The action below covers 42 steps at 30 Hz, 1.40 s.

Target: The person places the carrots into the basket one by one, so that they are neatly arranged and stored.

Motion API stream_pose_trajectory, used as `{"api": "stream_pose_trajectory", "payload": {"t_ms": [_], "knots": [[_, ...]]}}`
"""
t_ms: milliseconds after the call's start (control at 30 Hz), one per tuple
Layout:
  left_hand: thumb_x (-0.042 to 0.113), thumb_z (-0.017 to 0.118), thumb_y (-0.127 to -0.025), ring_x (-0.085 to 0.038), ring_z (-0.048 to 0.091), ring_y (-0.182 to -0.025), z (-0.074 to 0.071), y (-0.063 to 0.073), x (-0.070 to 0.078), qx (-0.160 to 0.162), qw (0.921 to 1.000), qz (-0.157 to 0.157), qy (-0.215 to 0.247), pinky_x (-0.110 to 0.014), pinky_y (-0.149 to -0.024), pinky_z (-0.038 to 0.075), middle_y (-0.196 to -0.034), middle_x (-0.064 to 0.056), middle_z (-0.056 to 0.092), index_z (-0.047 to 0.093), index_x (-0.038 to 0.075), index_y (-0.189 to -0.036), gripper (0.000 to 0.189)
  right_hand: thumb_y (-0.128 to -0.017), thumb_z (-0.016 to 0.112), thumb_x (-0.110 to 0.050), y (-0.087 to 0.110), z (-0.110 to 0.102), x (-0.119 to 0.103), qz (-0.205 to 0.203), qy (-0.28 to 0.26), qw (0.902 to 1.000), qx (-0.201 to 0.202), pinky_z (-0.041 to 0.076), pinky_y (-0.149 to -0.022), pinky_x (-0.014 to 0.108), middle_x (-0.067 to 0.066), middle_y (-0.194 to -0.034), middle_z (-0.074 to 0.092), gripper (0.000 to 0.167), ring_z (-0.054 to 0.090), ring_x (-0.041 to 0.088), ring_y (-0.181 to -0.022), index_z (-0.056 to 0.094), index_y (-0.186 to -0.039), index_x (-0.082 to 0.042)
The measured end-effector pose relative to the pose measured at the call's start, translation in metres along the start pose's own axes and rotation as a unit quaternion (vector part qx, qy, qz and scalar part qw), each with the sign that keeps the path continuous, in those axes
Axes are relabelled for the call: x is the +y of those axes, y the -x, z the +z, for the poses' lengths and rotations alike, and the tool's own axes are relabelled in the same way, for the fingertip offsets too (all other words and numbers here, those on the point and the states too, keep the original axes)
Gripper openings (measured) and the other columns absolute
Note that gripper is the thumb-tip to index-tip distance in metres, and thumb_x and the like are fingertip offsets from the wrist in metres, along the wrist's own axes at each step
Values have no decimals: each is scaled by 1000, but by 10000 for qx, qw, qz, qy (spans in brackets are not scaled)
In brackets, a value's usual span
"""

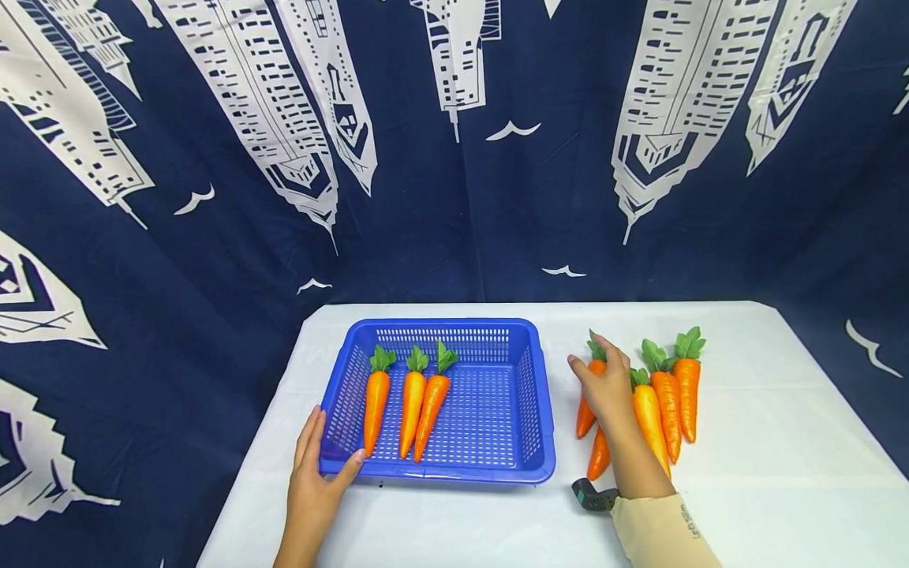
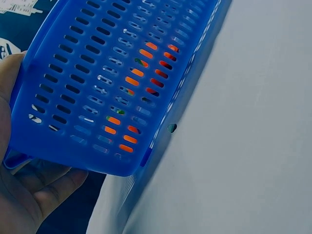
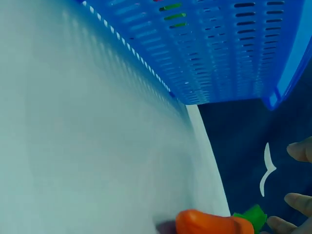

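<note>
A blue plastic basket (image 1: 490,473) sits on the white table with three orange carrots with green leaves inside, the left one (image 1: 376,402) apart from the other two. My left hand (image 1: 316,481) holds its front left corner, thumb on the front rim and fingers along the left side. Right of the basket, my right hand (image 1: 609,383) hovers over a carrot (image 1: 585,418), thumb and fingers spread near its leafy top. In the right wrist view the fingertips are close to the leaves (image 3: 253,217) of an orange carrot (image 3: 207,223).
Several more carrots lie about my right forearm, among them a yellowish one (image 1: 649,418) and a far right one (image 1: 686,394). White table (image 1: 767,426) extends beyond them. A dark blue cloth (image 1: 483,213) with white buildings hangs behind. A black device (image 1: 595,497) sits at my right wrist.
</note>
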<state>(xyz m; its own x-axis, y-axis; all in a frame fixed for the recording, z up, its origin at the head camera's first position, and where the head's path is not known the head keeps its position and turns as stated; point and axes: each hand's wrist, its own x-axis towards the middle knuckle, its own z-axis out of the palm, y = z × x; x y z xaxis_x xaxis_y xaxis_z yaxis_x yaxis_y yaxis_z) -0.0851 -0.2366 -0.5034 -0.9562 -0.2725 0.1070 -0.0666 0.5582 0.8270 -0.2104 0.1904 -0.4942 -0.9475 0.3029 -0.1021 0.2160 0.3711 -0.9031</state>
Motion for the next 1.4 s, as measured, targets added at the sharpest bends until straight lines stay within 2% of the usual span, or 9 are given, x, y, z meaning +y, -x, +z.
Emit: {"api": "stream_pose_trajectory", "payload": {"t_ms": [267,633,833,1000,1267,1400], "knots": [[32,80,-87,-34,19,-157,1,0,1,-41,9999,-99,18,-62,-124,21,-170,1,18,27,20,-161,92,-97,62,-43,-8,-1,4,91,353,9980,-519,20,-121,70,25,-167,12,82,21,51,-151,20,-163,-17],[33,79,-89,-35,19,-157,1,0,3,-67,9998,-150,-76,-62,-123,22,-170,0,17,25,20,-162,92,-98,61,-37,-20,-1,2,-283,1125,9889,-933,25,-122,65,29,-160,29,67,31,49,-147,39,-154,-6],[33,78,-89,-35,18,-157,1,0,2,-111,9996,-219,-106,-62,-123,21,-171,0,16,24,19,-162,92,-96,64,-26,-23,-3,5,-408,1489,9834,-954,32,-118,65,32,-155,35,62,40,51,-139,44,-150,-4],[32,79,-89,-35,19,-157,1,0,2,-95,9996,-231,-126,-62,-123,21,-170,1,16,25,20,-162,92,-93,66,-18,-24,-3,8,-625,1762,9779,-940,28,-119,67,32,-158,29,62,34,54,-142,44,-149,-4],[34,79,-89,-34,18,-157,1,0,2,-115,9997,-189,-74,-61,-124,21,-171,1,16,25,19,-162,92,-92,66,-8,-25,-1,9,-704,1854,9758,-915,29,-119,66,31,-156,30,57,35,53,-142,49,-145,-2],[36,79,-89,-35,18,-157,0,0,3,-113,9998,-174,-50,-62,-123,21,-170,1,16,26,20,-162,92,-92,65,-8,-25,-2,10,-622,1698,9794,-903,31,-118,66,31,-156,29,56,37,52,-140,49,-146,-3]]}}
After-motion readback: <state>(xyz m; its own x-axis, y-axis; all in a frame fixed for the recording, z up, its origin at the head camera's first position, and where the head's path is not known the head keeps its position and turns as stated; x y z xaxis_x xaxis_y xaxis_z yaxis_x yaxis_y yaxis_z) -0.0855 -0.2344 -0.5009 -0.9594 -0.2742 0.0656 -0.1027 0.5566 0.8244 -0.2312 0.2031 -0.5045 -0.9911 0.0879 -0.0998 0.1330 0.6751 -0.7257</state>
